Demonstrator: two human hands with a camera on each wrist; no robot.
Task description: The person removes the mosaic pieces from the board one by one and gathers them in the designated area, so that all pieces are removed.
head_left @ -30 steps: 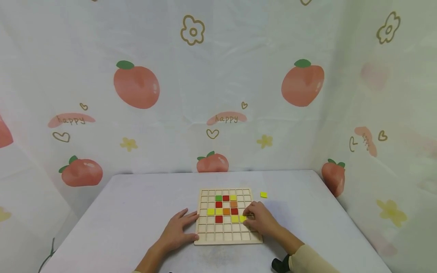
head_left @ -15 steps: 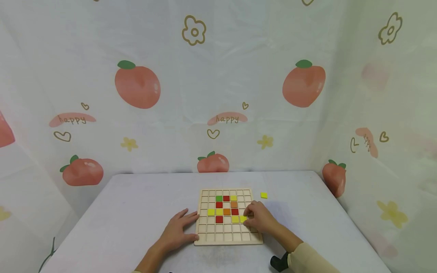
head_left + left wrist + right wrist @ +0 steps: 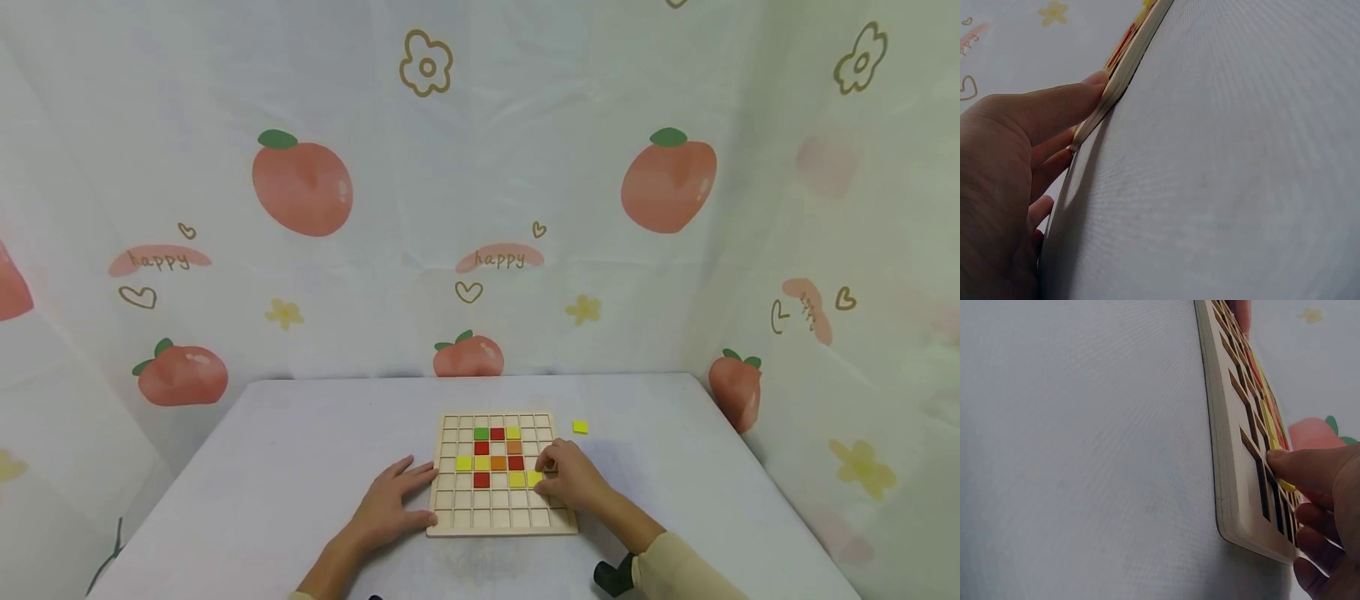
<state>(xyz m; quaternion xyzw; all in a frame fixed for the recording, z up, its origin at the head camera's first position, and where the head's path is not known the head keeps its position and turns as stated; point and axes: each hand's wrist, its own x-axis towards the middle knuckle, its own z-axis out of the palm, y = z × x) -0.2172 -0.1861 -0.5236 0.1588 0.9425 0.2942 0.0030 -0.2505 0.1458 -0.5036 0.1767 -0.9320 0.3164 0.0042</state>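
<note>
The left hand (image 3: 386,504) and right hand (image 3: 573,479) are bare. A plain beige sleeve (image 3: 682,571) clothes the right arm (image 3: 632,523), a rounded black wrist camera (image 3: 613,577) beside it; a beige sliver of left sleeve (image 3: 302,596) shows.

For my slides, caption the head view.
Left hand touches a pale wooden grid board; right hand touches a square yellow tile on it.

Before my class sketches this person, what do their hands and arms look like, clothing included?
The left hand and right hand are bare, with no gloves or rings visible. A plain pale beige sleeve shows on the right; only a sliver of beige left cuff appears. A smooth black object shows beside the sleeve.
</note>
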